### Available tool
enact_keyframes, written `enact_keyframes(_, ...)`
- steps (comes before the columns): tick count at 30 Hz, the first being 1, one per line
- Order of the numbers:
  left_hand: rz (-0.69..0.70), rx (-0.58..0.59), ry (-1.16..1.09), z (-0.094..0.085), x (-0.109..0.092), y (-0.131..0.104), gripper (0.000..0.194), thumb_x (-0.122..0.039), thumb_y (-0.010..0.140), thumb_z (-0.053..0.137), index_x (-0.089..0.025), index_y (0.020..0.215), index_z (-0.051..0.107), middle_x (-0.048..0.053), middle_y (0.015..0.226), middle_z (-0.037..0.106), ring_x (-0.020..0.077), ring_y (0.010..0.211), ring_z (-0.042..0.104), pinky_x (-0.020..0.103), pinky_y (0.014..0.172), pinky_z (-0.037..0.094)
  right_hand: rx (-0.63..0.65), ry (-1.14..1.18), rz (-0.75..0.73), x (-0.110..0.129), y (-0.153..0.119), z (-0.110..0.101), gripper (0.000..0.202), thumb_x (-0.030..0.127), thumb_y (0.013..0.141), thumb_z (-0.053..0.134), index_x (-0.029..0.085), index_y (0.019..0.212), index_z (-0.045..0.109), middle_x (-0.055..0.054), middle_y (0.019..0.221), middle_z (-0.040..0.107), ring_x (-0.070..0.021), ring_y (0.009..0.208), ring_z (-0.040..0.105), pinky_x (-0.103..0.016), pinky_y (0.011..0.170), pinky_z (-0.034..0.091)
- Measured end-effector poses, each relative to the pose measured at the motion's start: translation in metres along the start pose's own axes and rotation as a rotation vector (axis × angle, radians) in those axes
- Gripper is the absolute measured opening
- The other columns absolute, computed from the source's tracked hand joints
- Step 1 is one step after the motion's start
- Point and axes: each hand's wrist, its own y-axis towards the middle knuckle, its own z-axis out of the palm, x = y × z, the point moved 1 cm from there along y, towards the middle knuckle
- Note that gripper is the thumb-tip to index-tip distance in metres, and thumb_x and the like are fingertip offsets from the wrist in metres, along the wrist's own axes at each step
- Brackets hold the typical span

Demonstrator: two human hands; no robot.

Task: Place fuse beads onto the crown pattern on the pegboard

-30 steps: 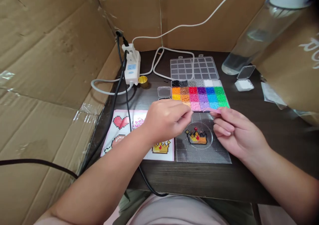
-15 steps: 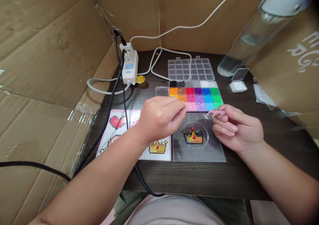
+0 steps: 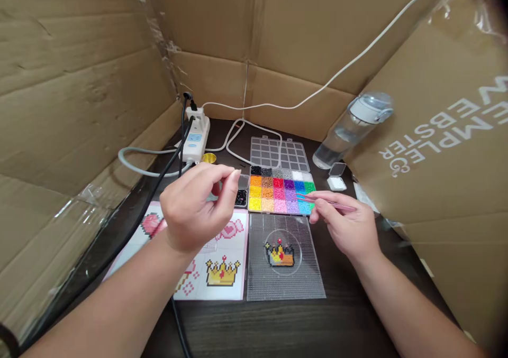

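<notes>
My left hand (image 3: 200,202) is raised over the pattern sheet (image 3: 234,249), thumb and forefinger pinched; whatever is between them, if anything, is too small to make out. Pink tweezers (image 3: 335,204) are held in my right hand (image 3: 351,228), their tips over the right part of the bead box (image 3: 249,210), which holds many colours. In front of the box lies a clear pegboard (image 3: 286,289). On it sits a partly filled bead crown (image 3: 281,256) in black, yellow, orange and red, inside a round outline. A printed crown shows on the sheet.
A small case of black beads (image 3: 241,198) stands left of the bead box. Behind are a power strip (image 3: 195,141) with cables and a gold cup (image 3: 209,158). A water bottle (image 3: 337,141) and a small white case (image 3: 336,183) stand right. Cardboard walls (image 3: 301,91) surround the table.
The view has tilted up and shifted. My right hand has turned and moved from beside the pegboard to the bead box with the tweezers. My left hand stays pinched, now further left.
</notes>
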Motion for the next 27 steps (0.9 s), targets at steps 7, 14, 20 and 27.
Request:
enact_keyframes(7, -0.009, -0.005, -0.007, 0.001, -0.001, -0.002, 0.014, -0.007, 0.071, 0.069, -0.016, 0.078, 0.062, -0.003, 0.061, 0.054, 0.0064, 0.054, 0.047, 0.022, 0.051, 0.04, 0.076, -0.238, -0.083, 0.01, 0.004, 0.052, 0.013, 0.028, 0.078, 0.069, 0.018, 0.083, 0.076, -0.003, 0.065, 0.07, -0.0092, 0.043, 0.055, -0.025, 0.043, 0.049)
enact_keyframes(14, -0.044, 0.021, 0.009, 0.003, 0.0, -0.003, 0.011, -0.01, 0.074, 0.067, -0.019, 0.08, 0.063, -0.003, 0.062, 0.057, 0.0076, 0.052, 0.046, 0.024, 0.051, 0.04, 0.052, -0.219, 0.007, -0.014, 0.005, 0.059, 0.013, 0.031, 0.078, 0.07, 0.02, 0.08, 0.075, -0.003, 0.061, 0.069, -0.0129, 0.048, 0.059, -0.027, 0.044, 0.049)
enact_keyframes(20, -0.071, 0.067, 0.02, 0.004, 0.001, -0.005, 0.013, -0.009, 0.073, 0.068, -0.018, 0.081, 0.063, -0.002, 0.065, 0.06, 0.0077, 0.055, 0.05, 0.025, 0.052, 0.041, 0.068, -0.209, 0.029, -0.015, 0.006, 0.057, 0.013, 0.031, 0.078, 0.07, 0.019, 0.08, 0.075, 0.001, 0.048, 0.058, -0.0113, 0.043, 0.053, -0.025, 0.041, 0.045)
enact_keyframes(27, -0.062, 0.073, 0.027, 0.006, 0.003, -0.006, 0.014, -0.008, 0.072, 0.069, -0.017, 0.081, 0.064, -0.003, 0.065, 0.061, 0.0069, 0.056, 0.051, 0.025, 0.051, 0.041, 0.085, -0.2, 0.08, -0.018, 0.008, 0.055, 0.015, 0.03, 0.077, 0.071, 0.017, 0.081, 0.076, 0.001, 0.049, 0.059, -0.0093, 0.039, 0.048, -0.024, 0.038, 0.042)
